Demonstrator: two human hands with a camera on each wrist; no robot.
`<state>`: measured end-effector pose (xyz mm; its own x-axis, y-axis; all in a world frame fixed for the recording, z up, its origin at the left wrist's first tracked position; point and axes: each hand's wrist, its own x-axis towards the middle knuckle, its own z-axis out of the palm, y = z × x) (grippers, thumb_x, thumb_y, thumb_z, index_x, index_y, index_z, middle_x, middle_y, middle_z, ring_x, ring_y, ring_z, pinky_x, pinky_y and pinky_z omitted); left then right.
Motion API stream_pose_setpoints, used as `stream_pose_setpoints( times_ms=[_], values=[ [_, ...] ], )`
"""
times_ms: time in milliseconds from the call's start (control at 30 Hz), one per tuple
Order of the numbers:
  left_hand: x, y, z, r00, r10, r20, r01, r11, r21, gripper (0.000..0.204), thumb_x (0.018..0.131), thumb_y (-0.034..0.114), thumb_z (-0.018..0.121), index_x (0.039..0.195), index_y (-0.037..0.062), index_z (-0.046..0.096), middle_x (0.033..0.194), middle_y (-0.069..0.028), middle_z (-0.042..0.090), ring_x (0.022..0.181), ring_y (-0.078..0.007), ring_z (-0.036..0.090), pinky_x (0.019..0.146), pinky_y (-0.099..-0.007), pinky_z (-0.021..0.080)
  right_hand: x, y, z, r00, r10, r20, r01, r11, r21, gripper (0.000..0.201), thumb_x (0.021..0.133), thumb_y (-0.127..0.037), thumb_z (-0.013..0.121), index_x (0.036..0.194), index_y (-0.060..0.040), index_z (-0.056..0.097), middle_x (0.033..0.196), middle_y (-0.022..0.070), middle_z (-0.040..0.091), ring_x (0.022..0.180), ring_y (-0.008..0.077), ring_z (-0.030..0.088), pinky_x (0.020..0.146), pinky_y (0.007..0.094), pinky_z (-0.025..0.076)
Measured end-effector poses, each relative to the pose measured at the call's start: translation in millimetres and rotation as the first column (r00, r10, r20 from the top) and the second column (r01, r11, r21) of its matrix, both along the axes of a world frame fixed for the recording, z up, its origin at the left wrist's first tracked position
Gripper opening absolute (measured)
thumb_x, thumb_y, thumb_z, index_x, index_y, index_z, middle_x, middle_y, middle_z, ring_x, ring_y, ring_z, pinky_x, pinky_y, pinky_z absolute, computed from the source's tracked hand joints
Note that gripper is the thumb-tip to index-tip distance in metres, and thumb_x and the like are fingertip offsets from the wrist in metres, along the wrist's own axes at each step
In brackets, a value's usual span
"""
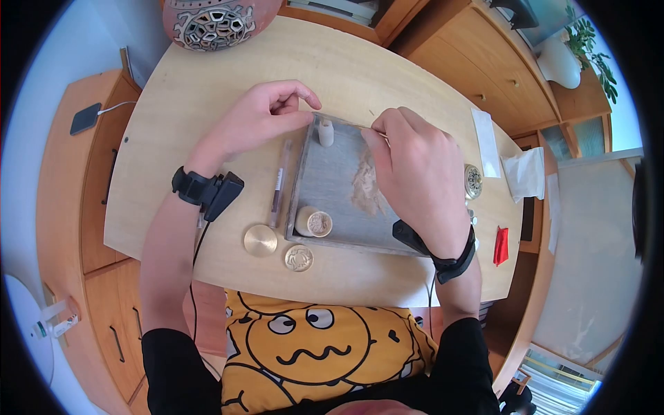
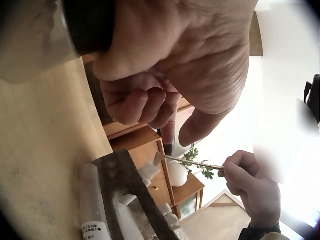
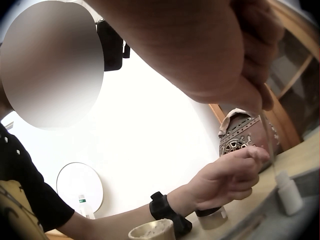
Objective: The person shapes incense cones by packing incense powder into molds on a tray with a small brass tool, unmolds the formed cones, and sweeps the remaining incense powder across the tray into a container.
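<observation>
In the head view my right hand (image 1: 423,162) is over the right part of a grey tray (image 1: 332,183) with tan powder (image 1: 366,183) spread on it. It pinches a thin stick with a small flared tip (image 2: 159,158), seen best in the left wrist view. A small white bottle (image 1: 326,133) stands in the tray's far left corner. Just beyond that corner hovers my left hand (image 1: 259,117), fingers loosely curled and nothing visible between them. A pale cup of powder (image 1: 313,223) is at the tray's near left corner.
Left of the tray lies a clear labelled tube (image 1: 279,183). A brass disc (image 1: 261,241) and a patterned disc (image 1: 299,258) sit in front. On the right are a patterned round tin (image 1: 473,181), a red packet (image 1: 501,246) and a white bag (image 1: 526,173). An openwork pot (image 1: 214,24) stands behind.
</observation>
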<state>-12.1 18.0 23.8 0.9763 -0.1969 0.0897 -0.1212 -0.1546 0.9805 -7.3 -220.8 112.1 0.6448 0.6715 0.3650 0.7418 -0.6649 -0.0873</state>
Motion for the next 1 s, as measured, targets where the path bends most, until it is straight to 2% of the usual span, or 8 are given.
stream_pose_setpoints(
  times_ms=[267,567,633,1000],
  values=[
    [2.6,-0.2,-3.5,1.000,0.018,-0.013,-0.018,1.000,-0.015,0.015,0.093,0.008,0.065,0.109,0.0068,0.067,0.074,0.0112,0.035,0.068,-0.0006,0.034,0.060,-0.0199,0.028,-4.8,-14.5,-5.9,0.995,-0.085,-0.052,0.087,0.996,0.032,0.013,0.090,-0.014,0.068,0.084,-0.0036,0.063,0.077,0.0117,0.065,0.065,0.0336,0.064,0.059,0.0407,0.050],
    [3.1,3.1,-2.1,0.999,0.030,-0.038,-0.030,1.000,0.002,0.011,0.097,0.015,0.061,0.106,0.0102,0.066,0.078,0.0113,0.046,0.067,0.0014,0.036,0.054,-0.0182,0.027,-6.1,-24.8,-23.6,0.992,-0.072,-0.100,0.081,0.993,0.083,0.011,0.090,-0.012,0.068,0.085,-0.0039,0.063,0.074,0.0132,0.067,0.063,0.0345,0.064,0.057,0.0410,0.051],
    [0.2,-0.3,3.6,0.993,0.063,-0.103,-0.067,0.997,-0.033,0.012,0.097,0.012,0.061,0.104,0.0047,0.067,0.076,0.0090,0.047,0.071,-0.0012,0.041,0.063,-0.0196,0.034,-4.7,-25.6,-24.5,0.994,-0.062,-0.090,0.069,0.995,0.078,0.014,0.090,-0.013,0.068,0.083,-0.0039,0.060,0.074,0.0127,0.066,0.063,0.0342,0.065,0.055,0.0413,0.052],
    [1.9,2.8,1.4,0.996,0.037,-0.078,-0.041,0.998,-0.039,0.012,0.098,0.013,0.061,0.106,0.0061,0.067,0.081,0.0091,0.052,0.071,-0.0006,0.042,0.061,-0.0192,0.034,-3.0,-18.6,-38.4,0.996,-0.068,-0.055,0.074,0.992,0.107,0.017,0.091,-0.014,0.067,0.082,-0.0037,0.056,0.073,0.0123,0.064,0.062,0.0338,0.066,0.052,0.0420,0.053]
  ],
)
